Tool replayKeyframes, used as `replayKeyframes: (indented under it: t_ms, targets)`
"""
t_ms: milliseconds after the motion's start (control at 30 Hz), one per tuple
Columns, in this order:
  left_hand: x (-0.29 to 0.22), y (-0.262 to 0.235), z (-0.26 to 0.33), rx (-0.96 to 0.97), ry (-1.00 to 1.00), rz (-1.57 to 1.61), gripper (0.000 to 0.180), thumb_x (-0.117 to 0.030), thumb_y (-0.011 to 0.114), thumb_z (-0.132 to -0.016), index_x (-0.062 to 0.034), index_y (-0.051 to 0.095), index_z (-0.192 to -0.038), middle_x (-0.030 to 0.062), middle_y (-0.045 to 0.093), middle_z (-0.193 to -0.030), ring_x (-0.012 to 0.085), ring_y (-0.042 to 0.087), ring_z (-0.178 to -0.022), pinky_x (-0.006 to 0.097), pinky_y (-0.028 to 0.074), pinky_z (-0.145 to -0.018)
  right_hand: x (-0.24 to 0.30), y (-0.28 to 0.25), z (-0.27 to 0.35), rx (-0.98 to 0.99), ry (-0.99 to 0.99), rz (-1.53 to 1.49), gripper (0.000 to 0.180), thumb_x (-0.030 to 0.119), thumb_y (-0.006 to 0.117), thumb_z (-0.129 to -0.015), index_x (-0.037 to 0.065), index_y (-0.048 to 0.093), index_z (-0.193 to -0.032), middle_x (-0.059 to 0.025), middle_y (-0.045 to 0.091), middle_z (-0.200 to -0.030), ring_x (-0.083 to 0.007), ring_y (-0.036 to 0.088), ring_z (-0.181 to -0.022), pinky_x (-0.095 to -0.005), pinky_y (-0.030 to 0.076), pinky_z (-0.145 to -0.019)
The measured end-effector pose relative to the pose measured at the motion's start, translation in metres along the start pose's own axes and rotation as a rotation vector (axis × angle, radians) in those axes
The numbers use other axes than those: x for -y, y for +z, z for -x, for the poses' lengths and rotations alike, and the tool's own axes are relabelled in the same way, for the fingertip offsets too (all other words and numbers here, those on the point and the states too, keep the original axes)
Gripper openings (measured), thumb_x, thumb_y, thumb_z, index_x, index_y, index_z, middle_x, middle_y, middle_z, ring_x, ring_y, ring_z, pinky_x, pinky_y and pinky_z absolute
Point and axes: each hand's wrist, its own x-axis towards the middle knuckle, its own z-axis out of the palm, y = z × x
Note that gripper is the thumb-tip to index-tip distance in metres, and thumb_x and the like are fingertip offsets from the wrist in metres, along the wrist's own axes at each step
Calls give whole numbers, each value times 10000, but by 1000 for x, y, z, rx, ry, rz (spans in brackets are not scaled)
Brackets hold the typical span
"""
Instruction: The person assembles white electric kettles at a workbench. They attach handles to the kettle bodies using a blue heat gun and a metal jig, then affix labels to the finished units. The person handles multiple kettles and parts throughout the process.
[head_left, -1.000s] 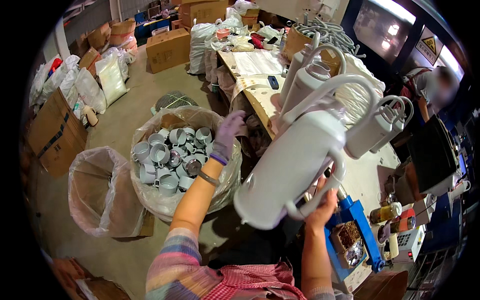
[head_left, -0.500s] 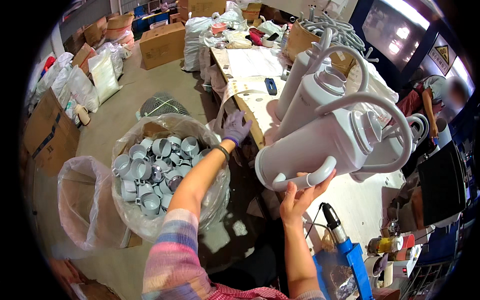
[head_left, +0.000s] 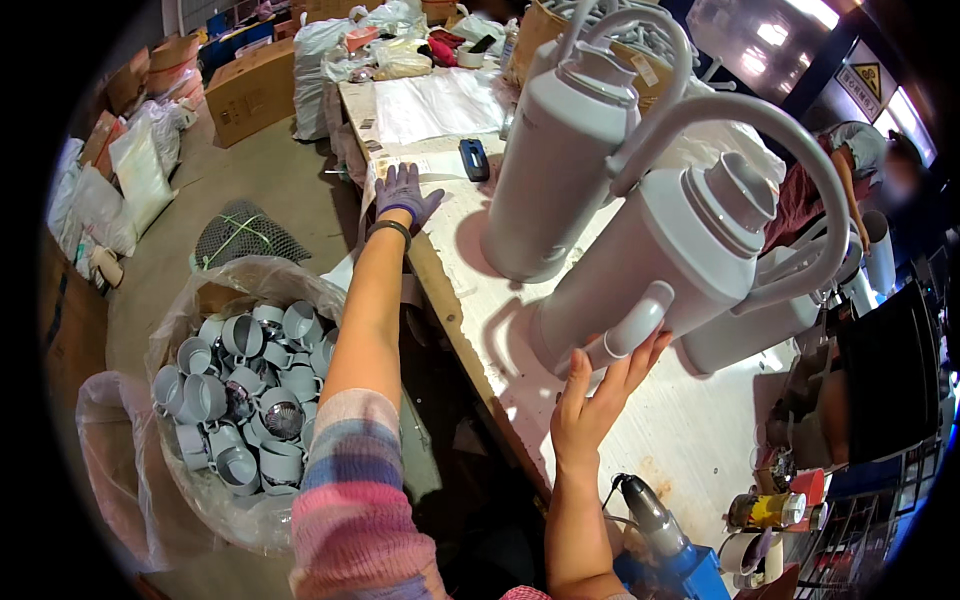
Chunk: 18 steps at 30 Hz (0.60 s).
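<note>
My left hand [head_left: 405,197], in a thin purple glove, lies with spread fingers at the table's left edge, by a strip of pale label paper [head_left: 408,166]. My bare right hand [head_left: 592,408] has its thumb apart and fingers stretched out. It rests against the low side handle of the nearest grey vacuum jug [head_left: 625,255], without wrapping round it. That jug stands on the white table and has a big hooped handle over its spouted neck. A second grey jug [head_left: 560,165] stands just behind it, and another grey jug body [head_left: 745,320] is to its right.
Grey cups fill a plastic-lined bag [head_left: 250,400] on the floor at left. A blue cutter-like tool [head_left: 474,160] and white sheets [head_left: 440,105] lie farther up the table. A blue device [head_left: 665,545] with a dark nozzle is near right. Another person [head_left: 845,170] works at far right.
My left hand has moved forward from beside the table edge onto it. The nearest jug, tilted before, now looks more upright, with my right hand still at its side handle. The view has shifted right.
</note>
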Motion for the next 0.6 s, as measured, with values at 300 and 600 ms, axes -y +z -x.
replayKeyframes:
  t_ms: [300,600]
  targets:
    - [-46,-19,90,-30,252,-169,759,-679,492,-870,-67,602,-1307,159,504,-1417,344,378,-1374,563,235,-1127,7,4,5,-102,219,-131,577,155,614,-923,-38,391,-1420,-276,140,-1596,-435,85,-1498,-528,117,-1187]
    - [-66,-11,194,-145,366,76,524,-525,470,-928,-99,677,-1152,79,681,-1057,277,619,-1007,480,417,-878,30,13,48,275,110,-206,345,118,626,-919,9,567,-1240,-189,402,-1488,-436,247,-1434,-523,202,-1151]
